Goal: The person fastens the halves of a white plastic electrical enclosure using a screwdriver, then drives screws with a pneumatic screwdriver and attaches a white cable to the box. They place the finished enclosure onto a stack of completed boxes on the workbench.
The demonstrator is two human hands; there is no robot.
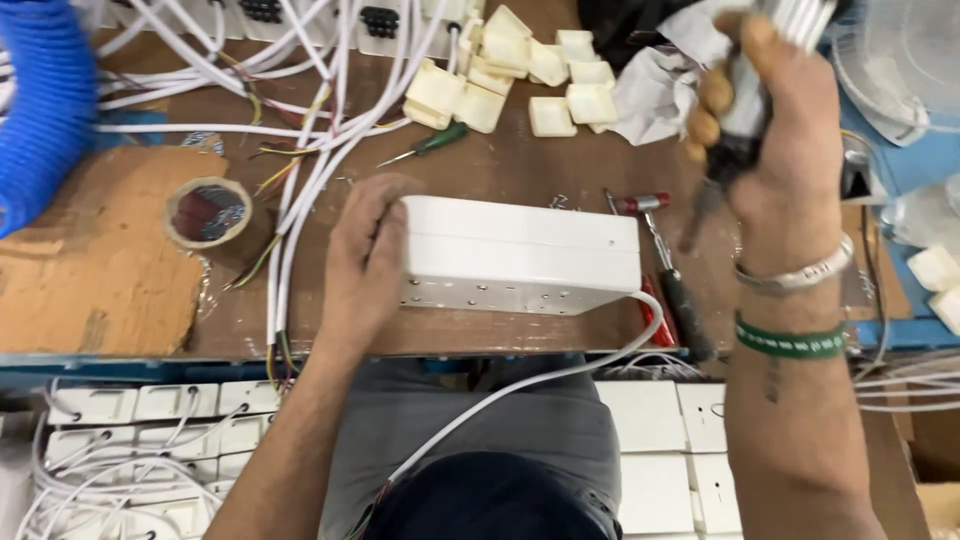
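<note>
The fingers (385, 215) of the left hand (362, 262) curl over the left end of a long white box (520, 252), pressing it down where it lies near the front edge of the brown surface (500, 165). The right hand (765, 130) is raised above the right side, its fingers closed tight round the handle of a dark-tipped tool (735, 125), tip pointing down toward the surface; I cannot tell what kind of tool it is. A white cable (520, 385) runs from the box's right end down over the edge toward the person's lap. A small hammer (655, 235) lies just beside the box's right end, a green screwdriver (430, 143) further back, a roll of tape (208, 212) to the left among loose white wires (300, 170).

The box sits close to the edge, held at one end only. A hard push from the tool could, I think, swing the free end or tip it off, and the dangling cable could snag and drag it.
</note>
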